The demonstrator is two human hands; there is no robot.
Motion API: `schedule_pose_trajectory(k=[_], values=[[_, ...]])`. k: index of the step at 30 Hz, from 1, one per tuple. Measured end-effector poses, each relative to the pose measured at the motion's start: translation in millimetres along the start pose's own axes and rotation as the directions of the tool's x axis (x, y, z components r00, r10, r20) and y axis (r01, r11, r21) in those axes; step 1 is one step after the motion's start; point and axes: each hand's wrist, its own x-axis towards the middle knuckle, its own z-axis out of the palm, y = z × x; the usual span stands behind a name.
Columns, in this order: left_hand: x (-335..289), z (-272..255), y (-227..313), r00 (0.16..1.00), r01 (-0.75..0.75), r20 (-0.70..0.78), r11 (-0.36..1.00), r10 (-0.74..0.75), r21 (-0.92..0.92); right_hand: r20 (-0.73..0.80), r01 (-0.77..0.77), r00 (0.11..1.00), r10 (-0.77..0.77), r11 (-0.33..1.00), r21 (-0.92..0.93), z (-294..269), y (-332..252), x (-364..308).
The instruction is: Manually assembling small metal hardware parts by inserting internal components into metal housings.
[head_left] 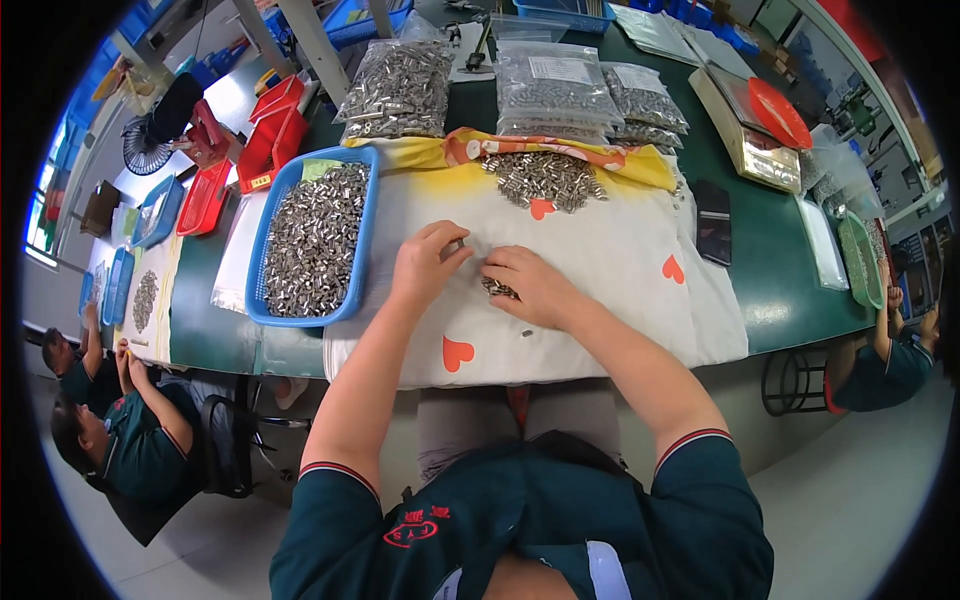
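On my left, a blue plastic basket brims with small silvery metal cylinders. My left hand pinches one small metal piece over the white heart-patterned cloth. My right hand curls, half-closed, over a little cluster of silvery cylinders; whether it grips any, I cannot tell. Farther right lies a flat black rectangular object.

Fisheye head view, downward over left hand and right hand

On table: cloth, with parts piled toward its rear. At left: basket, holding more parts. Behind: bags. At right: flat object, beside cloth.
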Motion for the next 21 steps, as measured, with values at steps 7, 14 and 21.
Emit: schedule_pose_trajectory(k=[7, 14, 21], values=[[4.7, 10.5, -6.7, 0.971, -0.237, 0.052, 0.932, 0.231, 0.274, 0.021, 0.015, 1.000, -0.016, 0.999, 0.040, -13.8, -19.1, -16.6], [2.0, 17.0, -9.6, 0.963, -0.267, 0.066, 0.905, 0.260, 0.332, -0.060, 0.000, 0.998, -0.004, 0.998, -0.068, -2.9, -21.6, -19.6], [-22.2, 10.3, -2.4, 0.957, -0.248, -0.095, 0.941, 0.275, 0.230, -0.090, -0.030, 0.996, 0.019, 0.992, -0.126, -2.6, -23.2, -23.9]])
